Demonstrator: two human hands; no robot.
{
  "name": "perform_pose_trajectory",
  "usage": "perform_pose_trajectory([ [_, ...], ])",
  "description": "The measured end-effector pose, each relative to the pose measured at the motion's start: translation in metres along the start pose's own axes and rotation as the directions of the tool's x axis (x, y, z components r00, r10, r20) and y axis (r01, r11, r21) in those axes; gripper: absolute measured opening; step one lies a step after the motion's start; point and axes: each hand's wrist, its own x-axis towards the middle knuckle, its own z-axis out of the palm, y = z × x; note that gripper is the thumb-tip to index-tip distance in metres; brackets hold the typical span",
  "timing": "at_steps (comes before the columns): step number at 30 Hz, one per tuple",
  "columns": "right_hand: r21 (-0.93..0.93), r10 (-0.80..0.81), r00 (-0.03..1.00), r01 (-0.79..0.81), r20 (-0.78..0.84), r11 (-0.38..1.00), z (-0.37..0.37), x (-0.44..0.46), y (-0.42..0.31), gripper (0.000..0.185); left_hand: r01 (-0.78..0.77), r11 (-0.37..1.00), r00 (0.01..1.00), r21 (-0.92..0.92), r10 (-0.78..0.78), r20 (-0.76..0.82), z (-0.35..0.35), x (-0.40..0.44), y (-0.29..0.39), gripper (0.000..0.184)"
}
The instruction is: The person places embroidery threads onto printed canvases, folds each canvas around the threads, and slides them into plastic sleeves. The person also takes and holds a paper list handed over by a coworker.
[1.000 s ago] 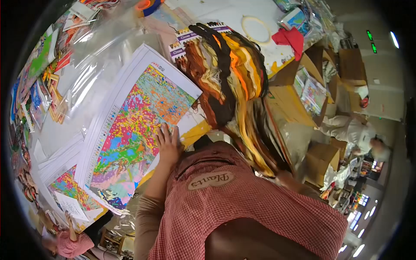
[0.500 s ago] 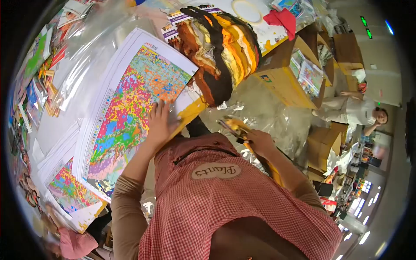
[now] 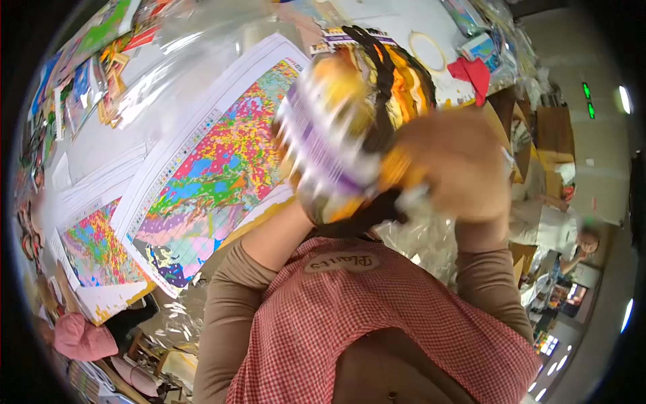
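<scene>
A white and purple card of embroidery threads (image 3: 316, 145), blurred by motion, is raised in front of my chest. Yellow, orange, white and dark strands hang from it. My right hand (image 3: 457, 165), smeared but closed, grips the orange and dark threads at the card's right side. My left hand is hidden behind the card; only the wrist and forearm show. A printed cross-stitch chart (image 3: 222, 161) lies flat on the table, left of the card. Beyond the card, a further bundle of brown, yellow and orange threads (image 3: 404, 74) rests on the table.
A second chart (image 3: 101, 249) lies at the lower left, near another person in a pink top (image 3: 84, 337). At the back are a round hoop (image 3: 428, 52), red cloth (image 3: 471, 77) and clear plastic sheeting (image 3: 182, 60). Cardboard boxes (image 3: 555, 135) and another person (image 3: 548, 225) are on the right.
My right hand has come up from beside the apron to chest height with the threads. My left hand has left the chart and gone behind the thread card. The view has shifted slightly.
</scene>
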Motion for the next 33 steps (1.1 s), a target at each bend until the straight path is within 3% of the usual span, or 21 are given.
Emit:
perform_pose_trajectory([
  [1,0.122,0.075,0.997,-0.072,-0.019,0.99,-0.012,0.002,0.025,0.015,-0.059,0.998,0.998,0.024,0.059,-0.017,0.001,-0.008,-0.007,0.061],
  [3,-0.018,0.202,0.961,-0.209,-0.189,0.978,-0.018,0.015,0.05,0.039,-0.175,0.982,0.983,0.073,0.179,-0.05,-0.011,-0.046,-0.007,0.064],
  [5,0.2,0.443,0.857,-0.4,-0.264,0.894,-0.002,0.012,0.094,0.038,-0.277,0.953,0.954,0.126,0.288,-0.083,-0.027,-0.081,0.004,0.067],
  [8,0.274,0.498,0.82,-0.429,-0.281,0.861,0.046,0.011,0.141,0.039,-0.398,0.893,0.894,0.211,0.429,-0.126,-0.061,-0.167,0.022,0.071],
  [9,0.291,0.54,0.788,-0.464,-0.296,0.837,0.071,0.01,0.154,0.04,-0.433,0.869,0.9,0.239,0.432,0.057,-0.076,-0.199,0.034,0.074],
  [10,0.295,0.548,0.778,-0.47,-0.307,0.832,0.098,0.01,0.163,0.04,-0.36,0.878,0.852,0.314,0.447,-0.273,-0.093,-0.242,0.044,0.075],
  [11,0.299,0.555,0.768,-0.474,-0.318,0.828,0.126,0.012,0.17,0.041,-0.061,0.587,0.738,0.807,0.571,-0.36,-0.146,-0.299,0.065,0.085],
  [12,0.325,0.571,0.764,-0.48,-0.301,0.815,0.156,0.014,0.177,0.041,-0.189,0.644,0.705,0.742,0.615,-0.354,-0.035,-0.284,0.065,0.091],
  [14,0.39,0.65,0.738,-0.553,-0.179,0.736,0.203,0.023,0.174,0.041,0.015,0.708,0.719,0.706,0.483,-0.499,-0.013,-0.32,0.088,0.089],
  [15,0.417,0.703,0.708,-0.619,-0.072,0.665,0.221,0.028,0.168,0.041,0.136,0.62,0.719,0.773,0.476,-0.507,-0.041,-0.347,0.103,0.077],
  [17,0.39,0.74,0.672,-0.689,0.027,0.611,0.265,0.034,0.171,0.04,0.361,0.633,0.428,0.685,0.54,-0.725,-0.038,-0.371,0.105,0.055],
  [18,0.426,0.682,0.729,-0.601,-0.054,0.677,0.298,0.024,0.182,0.042,0.518,0.53,0.275,0.672,0.64,-0.717,-0.067,-0.394,0.105,0.041],
  [21,0.325,0.615,0.788,-0.586,0.016,0.742,0.359,-0.005,0.205,0.058,0.737,0.349,-0.085,0.579,0.897,-0.433,-0.234,-0.495,0.07,0.023],
  [23,0.452,0.682,0.725,-0.643,0.097,0.618,0.338,-0.011,0.183,0.06,0.182,0.625,-0.35,0.759,0.762,-0.544,-0.273,-0.506,0.026,0.026],
  [24,0.368,0.62,0.785,-0.577,0.001,0.729,0.338,-0.025,0.183,0.061,0.137,0.645,-0.42,0.752,0.725,-0.546,-0.271,-0.502,0.009,0.025],
  [25,0.302,0.666,0.743,-0.623,-0.059,0.722,0.346,-0.042,0.181,0.061,0.088,0.668,-0.493,0.739,0.674,-0.55,-0.265,-0.492,-0.019,0.025],
  [27,0.281,0.715,0.697,-0.676,-0.058,0.681,0.335,-0.07,0.171,0.059,-0.283,0.588,-0.535,0.758,0.559,-0.634,-0.23,-0.467,-0.056,0.024],
  [29,0.352,0.698,0.705,-0.626,-0.126,0.696,0.334,-0.106,0.161,0.056,-0.336,0.611,-0.601,0.717,0.447,-0.663,-0.242,-0.488,-0.088,0.022],
  [30,0.524,0.795,0.598,-0.647,-0.103,0.554,0.317,-0.1,0.133,0.052,-0.47,0.56,-0.655,0.682,0.296,-0.695,-0.247,-0.503,-0.106,0.022],
  [31,0.306,0.774,0.632,-0.73,-0.038,0.611,0.31,-0.113,0.124,0.049,-0.591,0.482,-0.676,0.646,0.141,-0.723,-0.256,-0.519,-0.127,0.021],
  [33,0.287,0.732,0.681,-0.702,0.002,0.652,0.304,-0.118,0.097,0.049,-0.602,0.475,-0.682,0.642,0.112,-0.723,-0.326,-0.6,-0.197,0.018],
])
